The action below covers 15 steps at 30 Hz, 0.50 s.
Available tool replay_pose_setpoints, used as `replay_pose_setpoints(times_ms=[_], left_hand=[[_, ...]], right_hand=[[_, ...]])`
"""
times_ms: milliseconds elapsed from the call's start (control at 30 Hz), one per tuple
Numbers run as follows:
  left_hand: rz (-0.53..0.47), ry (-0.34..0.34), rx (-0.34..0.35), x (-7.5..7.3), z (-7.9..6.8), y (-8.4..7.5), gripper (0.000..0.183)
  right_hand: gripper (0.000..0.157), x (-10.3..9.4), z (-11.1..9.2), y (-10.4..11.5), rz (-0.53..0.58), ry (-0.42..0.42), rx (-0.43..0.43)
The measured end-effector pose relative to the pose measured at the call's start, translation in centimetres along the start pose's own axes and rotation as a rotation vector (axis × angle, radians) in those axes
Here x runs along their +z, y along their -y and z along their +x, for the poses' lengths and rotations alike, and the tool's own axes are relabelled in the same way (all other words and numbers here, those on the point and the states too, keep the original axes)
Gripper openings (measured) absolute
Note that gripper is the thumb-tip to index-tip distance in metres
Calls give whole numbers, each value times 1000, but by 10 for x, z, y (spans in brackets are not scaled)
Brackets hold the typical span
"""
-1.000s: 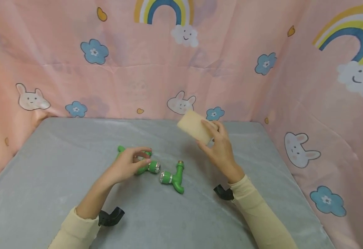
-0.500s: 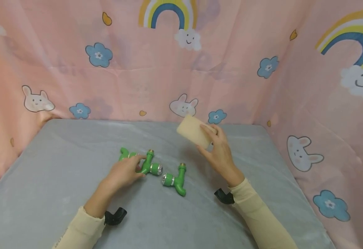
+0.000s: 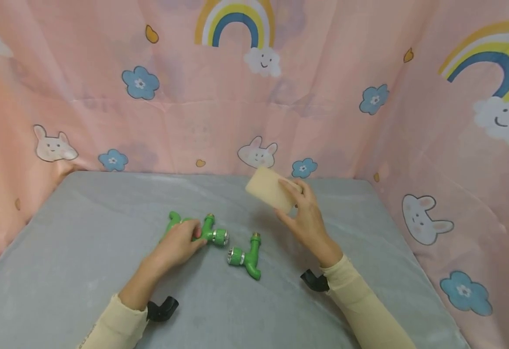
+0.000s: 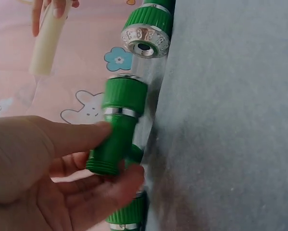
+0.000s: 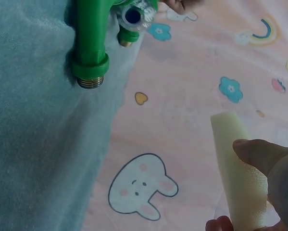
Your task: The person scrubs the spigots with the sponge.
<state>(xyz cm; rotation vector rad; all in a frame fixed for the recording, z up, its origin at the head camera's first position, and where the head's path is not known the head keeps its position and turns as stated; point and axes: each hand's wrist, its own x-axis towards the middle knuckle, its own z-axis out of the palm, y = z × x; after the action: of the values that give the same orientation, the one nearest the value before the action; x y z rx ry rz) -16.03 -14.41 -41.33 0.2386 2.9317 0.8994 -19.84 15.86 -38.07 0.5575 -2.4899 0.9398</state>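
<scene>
In the head view my left hand (image 3: 177,246) has its thumb and fingers about a green plastic tap (image 3: 220,237) with a silver-rimmed knob. The left wrist view shows the thumb on the body of this tap (image 4: 126,96) and fingers curled at its far side. A second green tap (image 3: 173,218) lies behind the hand, partly covered by it. Just right of the hand lies a third tap (image 3: 251,259), knob pointing left, brass thread away from me. My right hand (image 3: 309,223) pinches a pale yellow sponge (image 3: 266,188) by one end, raised above the table.
Grey cloth covers the table (image 3: 219,315). A pink printed curtain (image 3: 184,111) stands along its back edge and both sides. Black curved pieces (image 3: 163,309) stick out at both wrists, close over the cloth.
My left hand has lowered onto the middle tap and closed its fingers around it. The right hand keeps holding the sponge in about the same place. The head view has shifted slightly.
</scene>
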Motion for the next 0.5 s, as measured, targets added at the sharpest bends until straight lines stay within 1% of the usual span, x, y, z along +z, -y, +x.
replay_pose_setpoints(times_ms=[67,167,233,300,367,433,467,500], left_hand=[[-58,-5,11,1,1,1,23],[-139,0,-6,1,3,5,17],[-196,7,-17,1,5,6,13],[-262,-7,-23,-1,6,5,11],[-336,-48,-24,-2,7,4,12],[-406,-109,-18,-4,7,0,13],[-422,-147,-18,-5,6,-2,13],[-442,-179,-15,-6,5,-4,13]], right_hand=[[70,0,-2,0,7,-2,3],[70,1,-3,0,23,-5,-1],[70,2,-3,2,55,3,-12],[71,4,-3,5,106,25,-25],[70,7,-5,10,185,63,-44],[69,11,-9,17,268,117,-73],[69,13,-11,21,299,150,-88],[68,16,-14,25,308,188,-108]])
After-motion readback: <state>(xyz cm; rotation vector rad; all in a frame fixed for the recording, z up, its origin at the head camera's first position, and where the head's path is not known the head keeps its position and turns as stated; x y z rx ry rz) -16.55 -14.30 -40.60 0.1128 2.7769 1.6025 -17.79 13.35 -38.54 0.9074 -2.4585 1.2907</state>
